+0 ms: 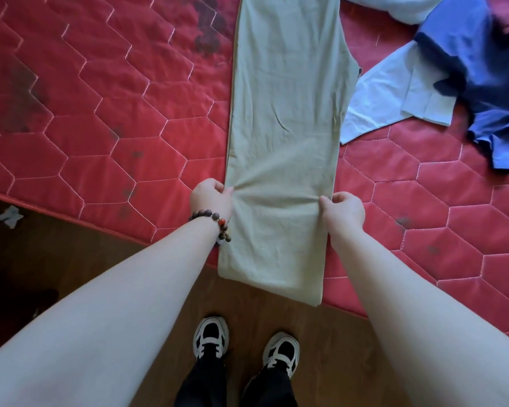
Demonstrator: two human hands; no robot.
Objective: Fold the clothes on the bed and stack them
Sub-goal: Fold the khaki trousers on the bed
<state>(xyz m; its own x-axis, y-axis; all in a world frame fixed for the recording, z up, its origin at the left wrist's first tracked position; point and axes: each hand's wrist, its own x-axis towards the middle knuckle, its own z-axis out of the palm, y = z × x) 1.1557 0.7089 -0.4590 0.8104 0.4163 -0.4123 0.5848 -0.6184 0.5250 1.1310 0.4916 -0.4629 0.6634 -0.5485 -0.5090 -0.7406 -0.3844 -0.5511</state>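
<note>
Sage-green garment (285, 136); red hexagon-quilted mattress (100, 113); light-blue shirt (394, 101); royal-blue shirt (476, 83).

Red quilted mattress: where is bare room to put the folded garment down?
Left of the long green garment the red quilted mattress lies bare. The right is crowded by the pale blue cloth and dark blue shirt.

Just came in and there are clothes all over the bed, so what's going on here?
A person standing at the edge of the red quilted mattress is folding laundry. The left hand and right hand each pinch a side edge of a long, narrow pale green garment, already folded lengthwise, its near end hanging over the mattress edge. To the right, a light blue garment and a dark blue garment lie crumpled, not yet folded. No finished stack is in view.
</note>
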